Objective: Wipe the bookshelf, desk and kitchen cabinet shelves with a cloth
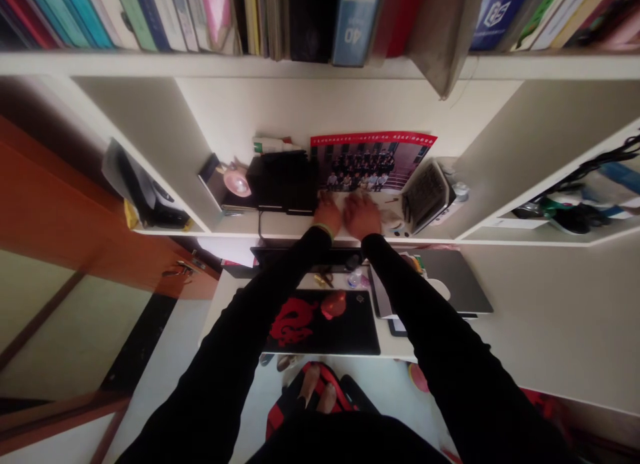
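Both arms reach forward to a white shelf compartment. My left hand (327, 216), with a light band at the wrist, is at the right side of a black box (283, 184). Its fingers are blurred. Close beside it, my right hand (362, 216) is low over the shelf, fingers curled; what lies under them is hidden. A group photo with a red top border (373, 161) leans on the back wall behind both hands. Just right of my right hand is a small whitish object (393, 219). Further right, a dark framed object (429, 196) stands tilted.
Books (170, 17) fill the upper shelf, a grey one (445, 44) jutting over its edge. Below are a monitor's top edge (280, 256), a grey laptop (457, 277) and a black mat with a red dragon (325, 334). A pink round object (237, 182) sits left. An orange door (100, 211) stands left.
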{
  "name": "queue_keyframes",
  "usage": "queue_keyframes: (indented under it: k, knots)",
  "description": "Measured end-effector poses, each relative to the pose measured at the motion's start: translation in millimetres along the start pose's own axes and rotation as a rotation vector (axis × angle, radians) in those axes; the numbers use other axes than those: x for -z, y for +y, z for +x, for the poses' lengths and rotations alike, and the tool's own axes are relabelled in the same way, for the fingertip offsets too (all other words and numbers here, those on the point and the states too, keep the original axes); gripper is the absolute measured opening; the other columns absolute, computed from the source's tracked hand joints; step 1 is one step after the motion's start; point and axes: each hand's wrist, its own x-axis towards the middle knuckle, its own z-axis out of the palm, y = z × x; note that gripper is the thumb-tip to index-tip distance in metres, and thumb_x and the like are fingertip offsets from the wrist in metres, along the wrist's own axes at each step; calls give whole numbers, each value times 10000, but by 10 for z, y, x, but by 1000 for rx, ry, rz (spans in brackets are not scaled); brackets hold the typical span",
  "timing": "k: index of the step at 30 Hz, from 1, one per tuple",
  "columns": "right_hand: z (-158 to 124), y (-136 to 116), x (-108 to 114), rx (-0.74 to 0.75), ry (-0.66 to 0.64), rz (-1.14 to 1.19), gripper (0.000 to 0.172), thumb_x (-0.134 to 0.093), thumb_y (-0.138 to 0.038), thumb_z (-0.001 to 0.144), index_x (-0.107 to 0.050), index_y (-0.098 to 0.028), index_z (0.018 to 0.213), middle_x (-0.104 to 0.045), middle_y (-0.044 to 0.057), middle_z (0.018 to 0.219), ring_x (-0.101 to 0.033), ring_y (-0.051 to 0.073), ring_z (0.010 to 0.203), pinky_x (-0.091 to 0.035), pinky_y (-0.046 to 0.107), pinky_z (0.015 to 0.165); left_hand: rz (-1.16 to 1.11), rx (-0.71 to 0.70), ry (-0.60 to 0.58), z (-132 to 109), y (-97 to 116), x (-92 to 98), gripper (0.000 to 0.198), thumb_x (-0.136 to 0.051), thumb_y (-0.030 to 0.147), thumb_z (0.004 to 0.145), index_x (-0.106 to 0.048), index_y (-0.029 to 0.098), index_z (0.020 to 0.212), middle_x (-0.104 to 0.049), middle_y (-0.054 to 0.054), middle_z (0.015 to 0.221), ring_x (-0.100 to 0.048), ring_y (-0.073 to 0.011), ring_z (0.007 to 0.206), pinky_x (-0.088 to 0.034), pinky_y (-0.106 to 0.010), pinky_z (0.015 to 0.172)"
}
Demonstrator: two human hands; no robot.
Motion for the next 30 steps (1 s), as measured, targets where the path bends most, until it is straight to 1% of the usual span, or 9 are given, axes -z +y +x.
queue_keyframes:
  k: [3, 5, 7, 10, 13, 16, 24, 27, 30]
  knots:
    - [-6, -15, 15, -6, 2, 12, 595, -317, -310, 1107, -642, -105, 1562, -575, 189, 1656, -466, 413, 1508, -401, 581, 1209, 13, -81, 10, -20, -25, 33, 633, -307, 151, 1084, -436, 23, 1691, -277, -244, 1826, -317, -416, 1686, -414, -574, 1313]
    - [-10, -32, 28, -11, 3, 37, 592, -322, -308, 1110, -644, -103, 1562, -581, 190, 1651, -466, 411, 1508, -387, 579, 1218, 36, -140, -3, -18, -56, 60, 612, -325, 141, 1075, -507, 43, 1651, -301, -228, 1822, -267, -410, 1708, -355, -589, 1349]
    - [-13, -49, 46, -16, -1, 53, 587, -335, -299, 1108, -641, -100, 1567, -579, 191, 1653, -460, 412, 1513, -378, 576, 1224, 43, -187, -21, 3, -93, 83, 605, -363, 129, 1061, -538, 86, 1638, -367, -218, 1797, -285, -403, 1703, -331, -605, 1360]
    - [-18, -69, 78, -34, -12, 56, 581, -355, -296, 1106, -637, -108, 1578, -567, 177, 1669, -448, 411, 1524, -375, 563, 1230, 29, -254, -40, 49, -145, 103, 636, -387, 101, 1044, -504, 134, 1669, -420, -219, 1767, -332, -363, 1689, -333, -598, 1360]
    - [-24, -77, 105, -51, -21, 52, 575, -365, -305, 1110, -636, -118, 1581, -560, 164, 1677, -440, 410, 1530, -376, 555, 1230, 30, -293, -51, 78, -181, 109, 660, -406, 74, 1024, -487, 122, 1677, -421, -227, 1764, -337, -328, 1691, -292, -550, 1386]
    - [-25, -77, 121, -44, -36, 33, 564, -368, -315, 1119, -631, -133, 1584, -542, 166, 1692, -423, 401, 1548, -376, 553, 1229, 43, -295, -62, 81, -198, 109, 649, -467, 87, 1012, -494, 70, 1660, -376, -249, 1783, -323, -339, 1696, -266, -512, 1397]
    - [-38, -98, 166, -58, -39, 31, 562, -350, -299, 1119, -646, -131, 1567, -554, 167, 1683, -441, 407, 1560, -404, 570, 1235, 121, -336, -46, 36, -229, 154, 605, -430, 130, 1031, -512, 57, 1626, -392, -247, 1772, -347, -323, 1677, -279, -518, 1383]
    - [-30, -103, 151, -55, -56, -5, 577, -399, -300, 1097, -598, -137, 1613, -522, 179, 1707, -465, 401, 1553, -432, 552, 1234, 83, -345, -20, 74, -63, 283, 571, -419, 139, 1046, -537, 67, 1600, -466, -244, 1725, -378, -310, 1655, -303, -522, 1370]
    - [34, -62, 125, -35, -15, -109, 654, -384, -327, 1084, -485, -140, 1702, -548, 212, 1672, -532, 393, 1521, -494, 562, 1194, -33, -410, 32, 131, 354, 380, 537, -470, 200, 1072, -536, 58, 1586, -534, -232, 1671, -436, -302, 1608, -313, -465, 1362]
